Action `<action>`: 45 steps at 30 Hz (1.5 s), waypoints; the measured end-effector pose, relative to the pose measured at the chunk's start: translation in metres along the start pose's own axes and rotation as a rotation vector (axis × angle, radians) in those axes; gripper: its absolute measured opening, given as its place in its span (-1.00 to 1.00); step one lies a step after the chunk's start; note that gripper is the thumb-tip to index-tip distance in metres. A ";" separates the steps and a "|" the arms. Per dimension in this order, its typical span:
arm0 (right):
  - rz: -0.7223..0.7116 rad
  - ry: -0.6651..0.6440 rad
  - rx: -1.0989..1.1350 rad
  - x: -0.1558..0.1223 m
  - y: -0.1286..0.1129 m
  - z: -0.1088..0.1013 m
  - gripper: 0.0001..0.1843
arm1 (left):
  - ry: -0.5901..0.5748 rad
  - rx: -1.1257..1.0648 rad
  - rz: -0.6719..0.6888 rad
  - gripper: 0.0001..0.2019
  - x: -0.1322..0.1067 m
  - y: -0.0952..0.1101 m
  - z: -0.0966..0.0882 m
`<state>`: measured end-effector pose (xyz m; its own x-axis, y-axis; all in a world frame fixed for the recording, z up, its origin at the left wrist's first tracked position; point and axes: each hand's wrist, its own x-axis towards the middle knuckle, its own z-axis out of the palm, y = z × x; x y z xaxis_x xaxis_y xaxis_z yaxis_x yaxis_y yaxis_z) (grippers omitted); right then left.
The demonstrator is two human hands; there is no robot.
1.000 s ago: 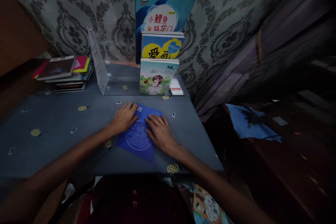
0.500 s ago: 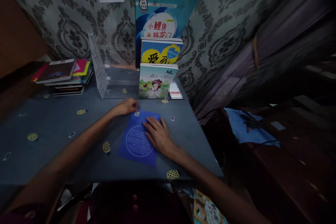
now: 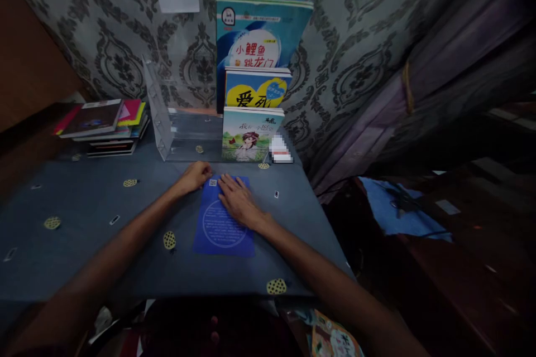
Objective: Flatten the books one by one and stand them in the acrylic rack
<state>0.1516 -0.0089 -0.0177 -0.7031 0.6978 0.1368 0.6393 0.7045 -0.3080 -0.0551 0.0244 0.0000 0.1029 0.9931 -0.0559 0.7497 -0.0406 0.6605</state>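
Note:
A blue printed sheet [image 3: 226, 240] lies flat on the table, with a pale circle of small text and a little square code at its far left corner. My right hand [image 3: 239, 199] rests flat across its upper right part, fingers stretched toward the code. Just beyond the far left corner, my left hand [image 3: 196, 176] has its fingers curled together. What its fingertips hold, if anything, is hidden.
A clear acrylic rack [image 3: 184, 153] stands at the back, with several children's books [image 3: 253, 136] tiered at its right. A book pile [image 3: 104, 122] sits back left. The patterned tablecloth [image 3: 138, 256] ends at a right edge, past which lies a blue cloth [image 3: 402, 217].
The blue sheet has turned and now lies straighter. My right hand has slid left and slightly away from me over it. My left hand has shifted a little left.

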 end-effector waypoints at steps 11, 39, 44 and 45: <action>0.131 0.037 -0.011 -0.035 0.046 -0.011 -0.44 | 0.179 0.446 0.161 -0.86 -0.022 0.016 0.007; 0.134 0.039 -0.057 -0.081 0.009 -0.001 -0.39 | 0.026 0.233 0.678 -0.72 -0.118 0.039 0.056; 0.062 0.015 -0.046 -0.104 -0.004 -0.002 -0.26 | 0.311 0.250 0.208 -0.55 -0.093 0.008 0.047; 0.054 0.006 -0.039 -0.104 -0.004 -0.003 -0.22 | 0.329 0.186 0.185 -0.51 -0.087 0.005 0.044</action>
<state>0.2231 -0.0843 -0.0274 -0.6653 0.7358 0.1266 0.6883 0.6701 -0.2778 -0.0315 -0.0672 -0.0255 0.0555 0.9480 0.3135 0.8465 -0.2112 0.4888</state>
